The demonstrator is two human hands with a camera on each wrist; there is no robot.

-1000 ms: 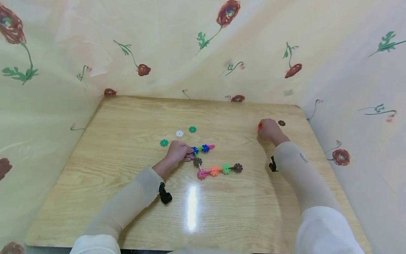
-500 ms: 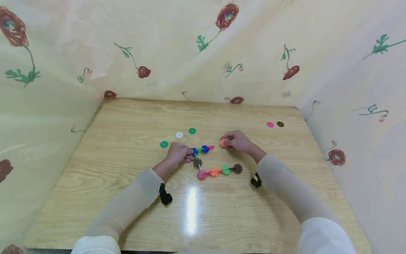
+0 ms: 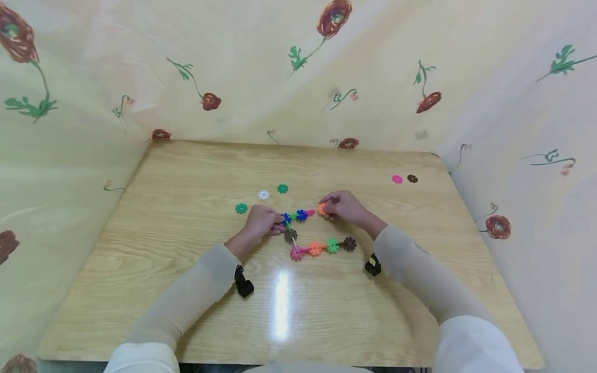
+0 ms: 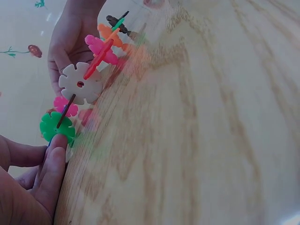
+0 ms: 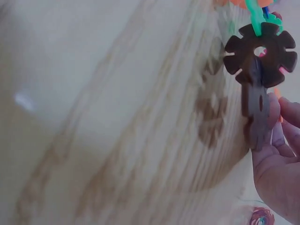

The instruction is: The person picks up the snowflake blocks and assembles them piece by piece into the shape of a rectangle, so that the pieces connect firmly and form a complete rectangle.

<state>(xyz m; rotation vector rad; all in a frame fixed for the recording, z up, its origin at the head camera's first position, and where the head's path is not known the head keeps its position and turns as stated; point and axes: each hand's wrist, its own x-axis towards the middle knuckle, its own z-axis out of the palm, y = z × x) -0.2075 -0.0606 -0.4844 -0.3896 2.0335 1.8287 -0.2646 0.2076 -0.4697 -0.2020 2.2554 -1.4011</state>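
Observation:
A bent chain of notched interlocking discs stands in mid-table. My left hand [image 3: 260,221] pinches it at the blue disc [image 3: 285,218] of its upper corner. In the left wrist view, the thumb and fingers meet at the edge of a green disc [image 4: 56,126], next to a whitish disc [image 4: 84,89]. My right hand [image 3: 346,206] holds a loose orange disc [image 3: 322,208] by its edge, close to the pink disc [image 3: 311,213] ending the upper arm; contact cannot be told. The lower arm ends in a dark brown disc [image 3: 350,244], large in the right wrist view.
Two green discs [image 3: 241,208] and a white disc [image 3: 263,195] lie flat beyond my left hand. At the far right lie a pink disc [image 3: 397,179] and a brown disc [image 3: 412,178]. Flower-patterned sheeting [image 3: 252,77] borders the wooden table [image 3: 163,248] behind and at the sides.
My right hand has come left from the far right with the orange disc, up to the chain's pink end, uncovering a loose pink disc. My left hand stays on the chain.

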